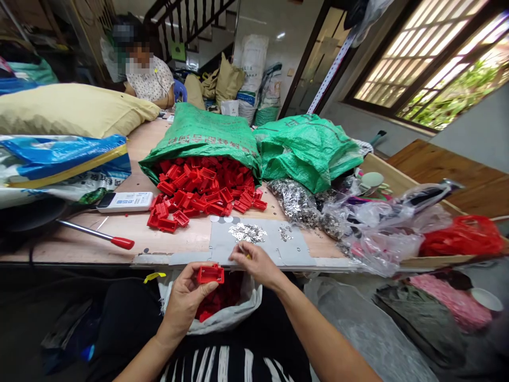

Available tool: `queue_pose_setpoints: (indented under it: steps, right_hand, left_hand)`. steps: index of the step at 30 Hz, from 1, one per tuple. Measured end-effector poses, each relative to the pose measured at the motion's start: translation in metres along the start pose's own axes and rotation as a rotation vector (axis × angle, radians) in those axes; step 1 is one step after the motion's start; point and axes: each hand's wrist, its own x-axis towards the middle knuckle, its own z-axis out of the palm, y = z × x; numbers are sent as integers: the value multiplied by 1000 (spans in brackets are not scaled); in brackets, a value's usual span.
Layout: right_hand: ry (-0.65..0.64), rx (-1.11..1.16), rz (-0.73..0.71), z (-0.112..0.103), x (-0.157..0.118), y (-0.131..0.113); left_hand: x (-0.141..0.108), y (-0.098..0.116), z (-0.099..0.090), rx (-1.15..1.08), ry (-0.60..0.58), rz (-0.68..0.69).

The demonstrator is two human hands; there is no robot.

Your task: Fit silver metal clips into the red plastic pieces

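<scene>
My left hand [186, 292] grips a small red plastic case [210, 274], its open side facing me, with tiny metal bits showing inside. To its right, my right hand [258, 263] is pinched together at the front edge of a grey mat [222, 239]; whatever sits between the fingertips is too small to make out. A bit of yellow shows at those fingers. Small silvery metal pieces [247, 232] lie heaped on the mat, with a smaller group beside them. Below my hands, a white sack [250, 307] on my lap holds more red cases.
Red cases [199, 185] spill from a green sack [214, 127] on the table. Bags of metal parts [296, 201] and clear plastic bags [382, 228] stand right. A red-tipped lever [121, 243] and white box [131, 201] are left. Another person [149, 79] sits across the table.
</scene>
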Motion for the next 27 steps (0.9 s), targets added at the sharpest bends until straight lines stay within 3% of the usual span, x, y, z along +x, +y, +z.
queue_pose_setpoints:
  steps: [2,4,7,17,27]
  right_hand:
    - [155,-364,-74,-12,18,-2]
    - [203,-633,-84,-20,35,-2]
    - [204,-780,-70,-22,55,0]
    - [168,-816,-29,-18,73,-2]
    - [169,-554,-117,-35,53,-4]
  left_hand:
    - [1,-1,-3,2,34,-4]
    - [2,-2,-5,0,45,-15]
    - [2,-3,-9,-10,49,-23]
    - [5,-2,-15,-49,66,-39]
    - [7,8,-6,-230,96,-130]
